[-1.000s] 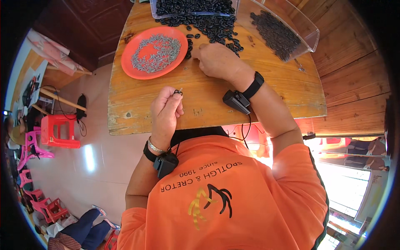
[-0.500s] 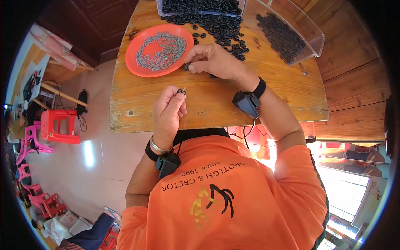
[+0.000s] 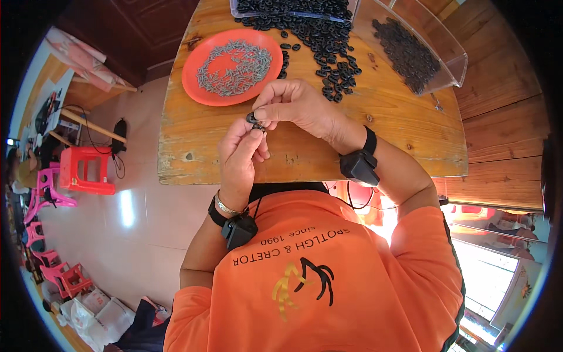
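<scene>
My left hand (image 3: 239,151) is closed in a pinch on a small black oval piece (image 3: 258,127) near the table's front edge. My right hand (image 3: 293,108) pinches another small black piece (image 3: 251,118) and holds it right against the first one. Whether the two pieces are joined, I cannot tell, as fingertips cover part of both. Just beyond the hands stands a round orange-red plate (image 3: 193,88) with many small silver screws (image 3: 234,67) in it. Past my right hand, loose black oval pieces (image 3: 337,73) spread over the wooden table (image 3: 399,129).
A clear plastic box (image 3: 293,13) at the far edge spills black pieces onto the table. Another clear tray (image 3: 451,64) with smaller dark pieces lies at the right. A small metal item (image 3: 437,104) is beside it. Left on the floor stands a red stool (image 3: 88,170).
My right hand has come from beside the plate toward me, bringing its black piece against the one in my left hand. The left hand stays nearly in place.
</scene>
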Tool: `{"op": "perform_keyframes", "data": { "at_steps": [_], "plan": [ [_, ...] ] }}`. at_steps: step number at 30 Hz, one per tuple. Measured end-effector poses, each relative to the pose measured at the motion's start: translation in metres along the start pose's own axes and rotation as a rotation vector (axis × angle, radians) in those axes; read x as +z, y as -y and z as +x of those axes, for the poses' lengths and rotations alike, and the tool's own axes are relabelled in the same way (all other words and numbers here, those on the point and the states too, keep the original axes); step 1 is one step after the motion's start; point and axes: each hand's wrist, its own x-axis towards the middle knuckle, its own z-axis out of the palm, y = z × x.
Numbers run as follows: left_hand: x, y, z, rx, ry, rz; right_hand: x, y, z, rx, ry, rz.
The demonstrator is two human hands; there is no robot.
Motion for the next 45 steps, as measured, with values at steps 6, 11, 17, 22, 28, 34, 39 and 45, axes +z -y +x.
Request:
{"op": "perform_keyframes", "data": {
  "at_steps": [6,11,17,22,28,34,39,45],
  "plan": [
    [-0.003,0.001,0.000,-0.002,-0.033,-0.011,-0.001,0.000,0.000,-0.028,-0.019,0.005],
    [-0.003,-0.003,0.001,0.018,-0.153,-0.007,0.004,0.003,-0.002,-0.038,-0.125,-0.037],
    [-0.001,-0.002,0.000,0.005,-0.182,-0.016,0.011,-0.006,-0.002,-0.141,-0.144,-0.055],
    [-0.003,-0.001,0.000,0.003,-0.182,0.024,0.011,-0.005,-0.003,-0.140,-0.144,-0.082],
    [0.000,-0.002,0.000,0.012,-0.182,-0.013,0.009,-0.010,-0.002,-0.170,-0.149,-0.125],
    [0.000,-0.002,0.000,0.010,-0.183,-0.009,0.013,-0.009,-0.003,-0.218,-0.112,-0.191],
    [0.003,-0.002,0.000,0.022,-0.180,-0.019,0.014,-0.010,-0.003,-0.200,-0.105,-0.216],
    [0.006,-0.002,0.000,-0.001,-0.213,-0.078,0.012,-0.010,-0.004,-0.222,-0.071,-0.154]
  ]
}}
